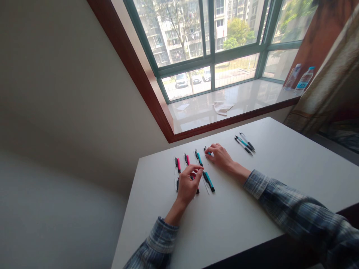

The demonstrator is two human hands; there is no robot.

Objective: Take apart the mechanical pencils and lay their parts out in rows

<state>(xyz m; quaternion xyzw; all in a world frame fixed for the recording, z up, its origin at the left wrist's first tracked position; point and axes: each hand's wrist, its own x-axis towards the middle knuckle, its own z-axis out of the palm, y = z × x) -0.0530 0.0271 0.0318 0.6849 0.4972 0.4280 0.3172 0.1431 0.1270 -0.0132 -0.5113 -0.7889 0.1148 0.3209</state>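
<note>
My right hand [220, 155] is closed at the far side of the table, its fingers on a black and turquoise pen part [206, 151] that they partly cover. My left hand [188, 183] hovers over the nearer row, thumb and forefinger pinched together; whatever is between them is too small to make out. Around the hands lie pen parts in two rows. These include a pink barrel [178, 165] beside a black piece, another pink barrel [187, 160], a turquoise barrel [200, 159] and a nearer turquoise barrel [209, 182]. Thin refills lie beside some. The left hand hides part of the nearer row.
Several pens lie together at the right, one turquoise pen [243, 142] among them. The white table [238, 216] stands against a windowsill [196, 117] holding a crumpled cloth [223, 108] and two plastic bottles, one with a blue cap [304, 80]. A curtain [322, 78] hangs at right.
</note>
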